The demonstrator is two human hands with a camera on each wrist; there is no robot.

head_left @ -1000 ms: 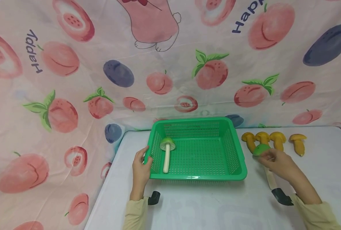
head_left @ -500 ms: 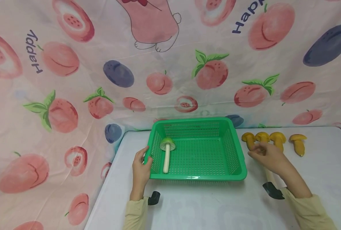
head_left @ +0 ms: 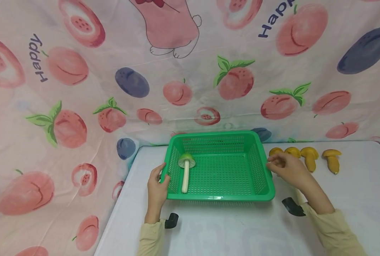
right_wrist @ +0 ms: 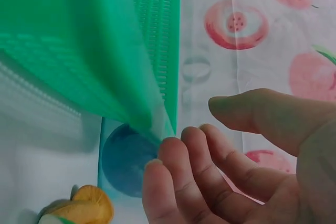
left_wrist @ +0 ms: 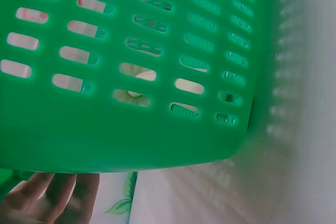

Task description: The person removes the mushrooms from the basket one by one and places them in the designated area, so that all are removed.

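Observation:
My left hand [head_left: 156, 189] holds the left rim of a green perforated plastic basket [head_left: 218, 197], thumb at the rim and fingers along the outer side. Inside it, near that wall, lies a toy mushroom [head_left: 185, 176] with a green cap and a long pale stem. My right hand [head_left: 289, 171] is at the basket's right rim with nothing in it; its fingers [right_wrist: 178, 174] are loosely bent, the thumb apart. Beneath the right wrist shows the pale stem [head_left: 299, 195] of another mushroom, its cap hidden by the hand in the head view.
Several yellow toy mushrooms [head_left: 310, 160] stand in a row right of the basket, one [head_left: 332, 160] set apart. A black elbow-shaped piece [head_left: 171, 220] is at the left cuff, another [head_left: 293, 206] at the right. A fruit-print cloth [head_left: 177, 106] hangs behind the white table [head_left: 228, 227].
My right hand has let go of the green-capped mushroom, leaving it on the table, and moved left to the basket's right rim. The left hand and basket stay put.

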